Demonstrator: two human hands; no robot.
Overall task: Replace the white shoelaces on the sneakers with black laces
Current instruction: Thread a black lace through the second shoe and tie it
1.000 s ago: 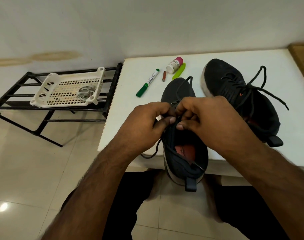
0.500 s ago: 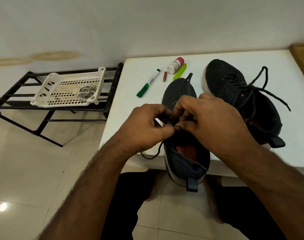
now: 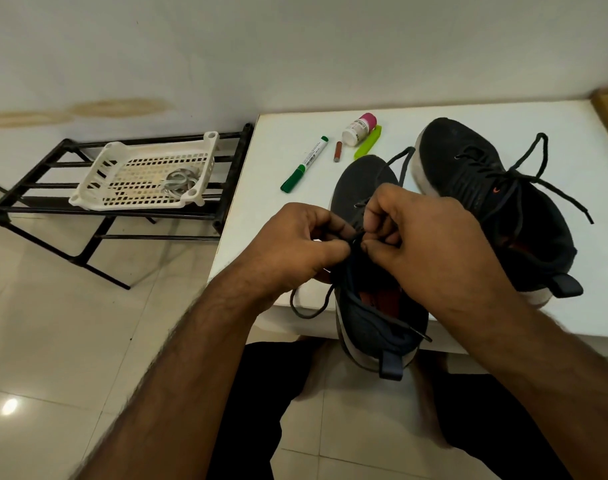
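Observation:
A dark sneaker [image 3: 361,188] lies on the white table [image 3: 285,216], its heel hanging over the front edge. My left hand [image 3: 302,247] and my right hand [image 3: 423,244] meet above its tongue, and both pinch its black lace [image 3: 309,311], which loops down off the left side. My hands hide the eyelets. A second dark sneaker [image 3: 475,174] lies to the right with a black lace tied in a bow. The white laces [image 3: 179,181] lie coiled in a white basket [image 3: 98,181].
The basket sits on a black metal rack [image 3: 36,188] left of the table. A green marker [image 3: 304,164], a small brown stick [image 3: 337,151], a pink-capped bottle [image 3: 359,128] and a green clip [image 3: 368,142] lie at the table's back. Tiled floor below.
Both hands have stayed over the near sneaker's tongue, their fingers working the black lace in small moves. The lace loop on the left has shifted slightly.

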